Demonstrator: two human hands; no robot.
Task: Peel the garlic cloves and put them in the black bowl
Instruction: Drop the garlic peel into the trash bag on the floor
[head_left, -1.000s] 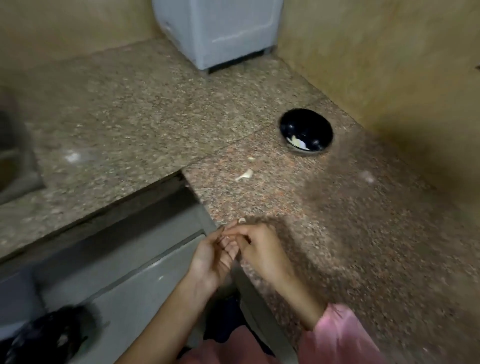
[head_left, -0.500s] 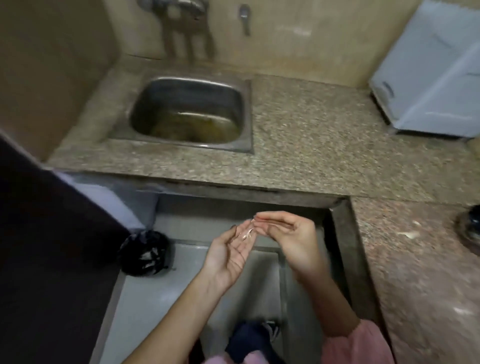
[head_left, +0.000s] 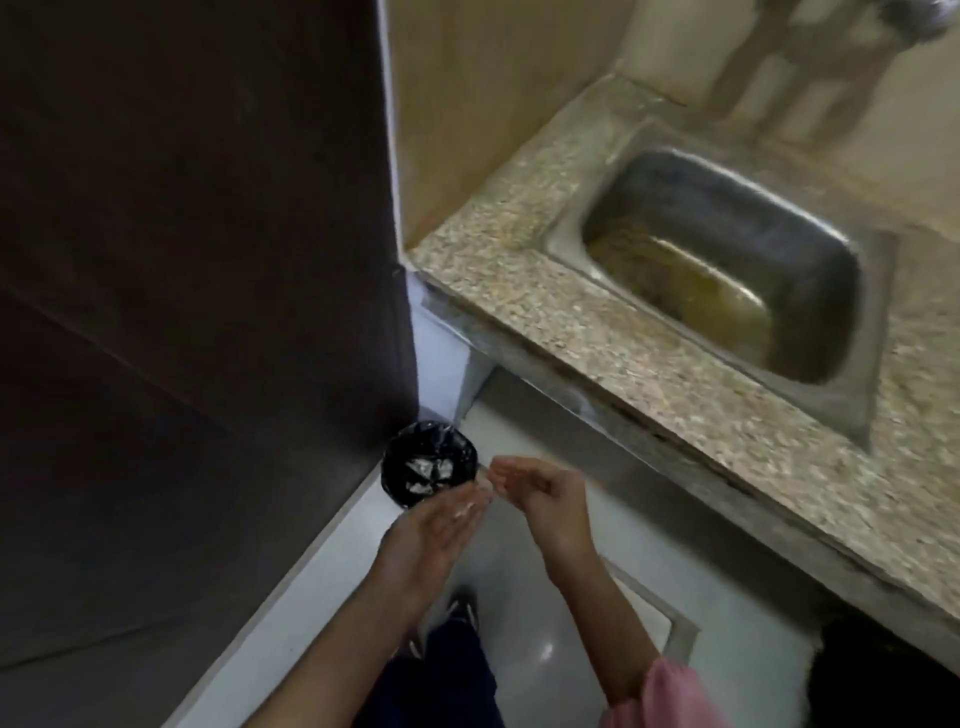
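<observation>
**Inspector:** Your left hand (head_left: 441, 525) lay flat, palm up and fingers straight, with a pale fleck on the palm that I judged to be garlic peel (head_left: 464, 510). Your right hand (head_left: 540, 493) had its fingers curled together just beside the left fingertips. The blur kept me from telling whether it pinched anything.

**Operator:** Why held there?

**Inspector:** Both hands hovered just above and beside a black-lined bin (head_left: 430, 464) on the floor, with pale scraps already inside it. I judged you were brushing skin off the palm into it, the open palm serving as a tray.

**Operator:** And the clove, the black bowl?

**Inspector:** Neither showed in the present view. I could not confirm a clove in either hand. Past your right hand ran the granite table (head_left: 597, 338) with its steel sink (head_left: 727, 260). A dark panel (head_left: 182, 260) stood beyond your left.

**Operator:** What differed from earlier?

**Inspector:** Half a second before, your hands were level with the table edge and the bin sat well off to your left. A second before, you worked at the table with the bowl ahead. You had turned away and lowered both hands.
</observation>
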